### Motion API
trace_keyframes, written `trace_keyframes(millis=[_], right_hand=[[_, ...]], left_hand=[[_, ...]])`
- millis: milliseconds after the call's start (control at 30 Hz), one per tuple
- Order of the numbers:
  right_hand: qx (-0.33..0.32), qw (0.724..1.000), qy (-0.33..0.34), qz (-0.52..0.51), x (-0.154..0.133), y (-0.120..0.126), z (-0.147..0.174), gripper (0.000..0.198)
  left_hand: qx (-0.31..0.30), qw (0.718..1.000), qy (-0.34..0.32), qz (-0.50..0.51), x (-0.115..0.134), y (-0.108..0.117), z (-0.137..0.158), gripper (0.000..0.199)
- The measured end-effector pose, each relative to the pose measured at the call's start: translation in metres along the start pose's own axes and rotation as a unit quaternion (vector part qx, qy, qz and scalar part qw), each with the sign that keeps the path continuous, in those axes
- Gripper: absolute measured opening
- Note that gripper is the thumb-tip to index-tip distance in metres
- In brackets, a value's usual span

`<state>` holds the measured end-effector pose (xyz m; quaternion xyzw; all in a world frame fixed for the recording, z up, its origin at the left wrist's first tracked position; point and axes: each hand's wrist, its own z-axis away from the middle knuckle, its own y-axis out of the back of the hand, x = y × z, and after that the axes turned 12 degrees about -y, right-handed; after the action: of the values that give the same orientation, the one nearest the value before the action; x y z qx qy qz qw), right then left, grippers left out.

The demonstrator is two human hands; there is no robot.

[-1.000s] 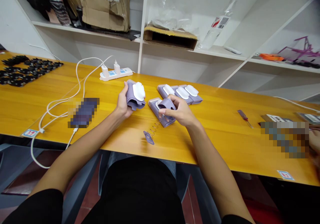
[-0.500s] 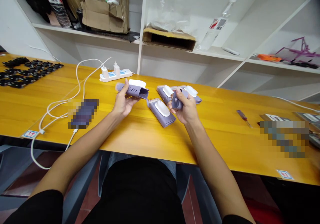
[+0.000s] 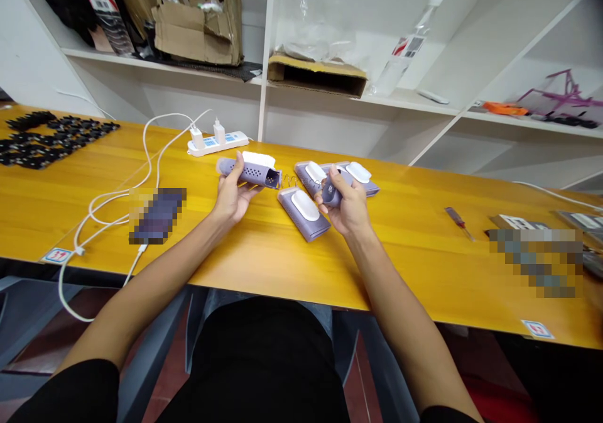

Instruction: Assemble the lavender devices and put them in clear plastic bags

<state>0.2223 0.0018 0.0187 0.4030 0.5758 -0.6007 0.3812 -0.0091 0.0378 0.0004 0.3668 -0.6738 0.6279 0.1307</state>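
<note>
In my left hand point(image 3: 230, 193) is a purple perforated housing point(image 3: 254, 170) with a white oval part on its top side and an open end facing right. My right hand point(image 3: 348, 203) grips a smaller purple rounded piece point(image 3: 332, 190), partly covered by the fingers. A thin coiled wire point(image 3: 299, 181) stretches across the gap between the housing's open end and that piece. Below the gap, a similar purple housing point(image 3: 306, 215) with a white oval top lies on the table. Two more such purple housings point(image 3: 367, 187) lie behind my right hand.
A white power strip point(image 3: 218, 143) with two plugs and white cables stands at the back. Left are a blurred-out phone-like object point(image 3: 157, 215) and many small black parts point(image 3: 51, 137). A screwdriver point(image 3: 458, 220) lies right. Shelves behind hold a cardboard box point(image 3: 198, 27) and a bottle point(image 3: 407, 46).
The purple piece in my right hand has turned slightly. The coiled wire now reaches closer to the housing's open end and looks more stretched. My left hand has hardly moved.
</note>
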Motion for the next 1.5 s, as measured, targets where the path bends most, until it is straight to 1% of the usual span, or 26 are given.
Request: trace_keyframes(millis=[267,533,700,867,1000,1100,1267,1400,1500], right_hand=[[0.014,0.999,0.038,0.008,0.005,-0.006,0.002,0.064],[0.04,0.997,0.07,-0.008,0.007,-0.011,0.005,0.061],[0.046,0.996,0.08,0.001,0.013,-0.015,0.005,0.063],[0.035,0.997,0.069,0.014,0.024,-0.016,0.004,0.07],[0.001,0.998,0.065,0.012,0.033,-0.016,0.002,0.066],[-0.015,0.998,0.057,-0.01,0.032,-0.017,0.003,0.062],[-0.029,0.999,-0.002,-0.036,0.025,-0.015,0.004,0.051],[-0.063,0.996,-0.035,-0.044,0.025,-0.01,0.0,0.039],[-0.08,0.994,-0.055,-0.045,0.027,-0.009,-0.001,0.04]], left_hand=[[0.0,1.0,-0.007,-0.013,0.0,-0.004,0.006,0.068],[-0.001,1.0,-0.017,-0.005,0.0,-0.005,0.008,0.076],[0.006,1.0,-0.026,-0.009,0.001,-0.007,0.009,0.074],[0.0,0.999,-0.037,-0.013,0.0,-0.008,0.011,0.073],[-0.005,0.999,-0.035,-0.015,-0.004,-0.009,0.015,0.075],[-0.006,0.999,-0.031,-0.013,-0.005,-0.01,0.016,0.075],[-0.009,0.999,-0.039,-0.008,-0.003,-0.009,0.015,0.082],[-0.009,0.999,-0.044,-0.005,-0.002,-0.008,0.014,0.088],[-0.013,0.998,-0.053,-0.011,-0.001,-0.007,0.013,0.089]])
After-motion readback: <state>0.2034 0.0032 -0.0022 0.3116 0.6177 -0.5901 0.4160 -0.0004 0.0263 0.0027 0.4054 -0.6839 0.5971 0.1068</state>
